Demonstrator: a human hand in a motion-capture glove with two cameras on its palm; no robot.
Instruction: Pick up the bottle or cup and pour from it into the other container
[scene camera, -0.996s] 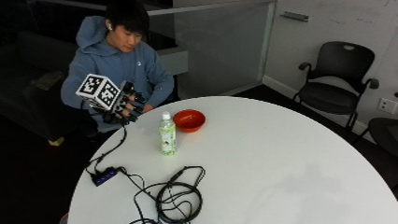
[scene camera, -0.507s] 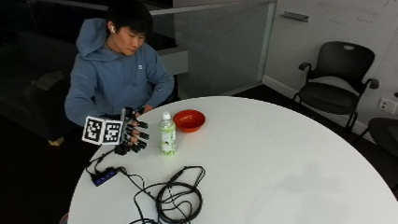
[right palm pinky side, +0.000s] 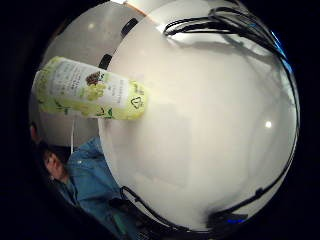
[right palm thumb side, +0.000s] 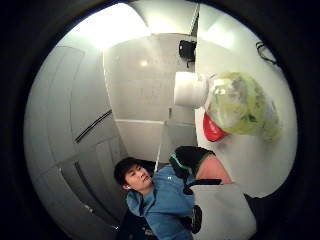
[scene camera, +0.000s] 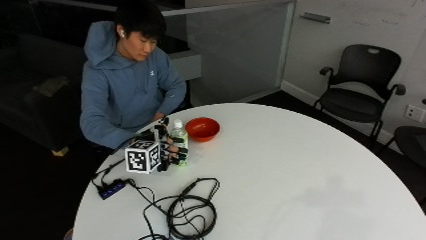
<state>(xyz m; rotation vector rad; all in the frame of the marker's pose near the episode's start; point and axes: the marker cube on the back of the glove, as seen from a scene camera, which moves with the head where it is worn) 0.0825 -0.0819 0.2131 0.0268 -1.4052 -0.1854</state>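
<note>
A clear bottle (scene camera: 178, 141) with a green label and white cap stands upright on the round white table (scene camera: 286, 170), near the edge in front of the person. Just behind it sits a red bowl (scene camera: 202, 129). My gloved right hand (scene camera: 166, 154) is at the bottle's lower half, on the side away from the bowl, with fingers spread toward it. I cannot tell whether they touch it. In the thumb side palm view the bottle (right palm thumb side: 241, 104) and the bowl (right palm thumb side: 212, 130) are close by. The little finger side palm view shows the labelled bottle (right palm pinky side: 90, 92) off to one side.
A coil of black cable (scene camera: 190, 212) lies on the table in front of the bottle, running to a small power strip (scene camera: 110, 189) at the table's edge. Black office chairs (scene camera: 359, 85) stand beyond the table's far side.
My right hand has come down from chest height to the table and moved in beside the bottle. The bottle and the bowl have stayed where they were.
</note>
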